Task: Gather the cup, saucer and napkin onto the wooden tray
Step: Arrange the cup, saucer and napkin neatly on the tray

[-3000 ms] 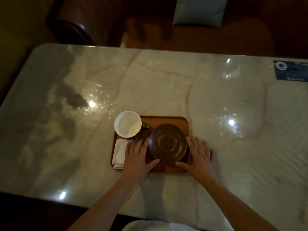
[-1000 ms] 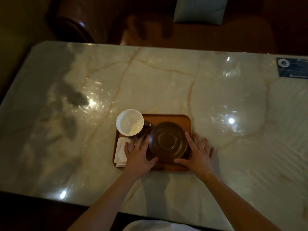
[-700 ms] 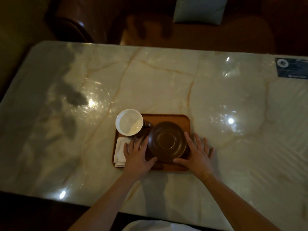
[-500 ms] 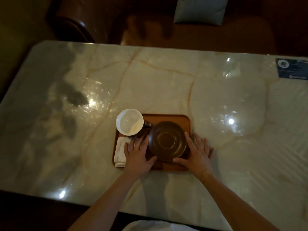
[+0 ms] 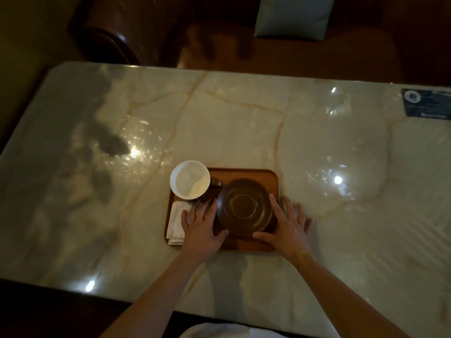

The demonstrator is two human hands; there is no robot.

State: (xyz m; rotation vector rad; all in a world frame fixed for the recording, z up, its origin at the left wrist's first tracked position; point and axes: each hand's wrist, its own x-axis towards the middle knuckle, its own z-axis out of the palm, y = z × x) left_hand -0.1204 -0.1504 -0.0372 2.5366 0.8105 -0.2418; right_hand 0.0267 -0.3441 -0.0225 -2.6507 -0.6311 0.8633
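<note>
The wooden tray (image 5: 246,173) lies on the marble table near its front edge. A brown saucer (image 5: 245,207) rests on the tray's right half. The white-lined cup (image 5: 189,179) stands at the tray's far left corner, its handle pointing right. A folded white napkin (image 5: 176,222) sits on the tray's left side. My left hand (image 5: 202,226) lies flat on the tray, fingers spread, partly over the napkin and touching the saucer's left rim. My right hand (image 5: 286,226) lies flat at the saucer's right rim, fingers spread over the tray's edge and the table.
The marble table (image 5: 341,147) stretches wide on all sides. A dark label (image 5: 427,104) is stuck at the far right corner. Behind the table are a dark wooden chair (image 5: 114,32) and a pale cushion (image 5: 292,17).
Almost nothing differs; both hands stay flat on either side of the saucer, and the view has shifted only slightly.
</note>
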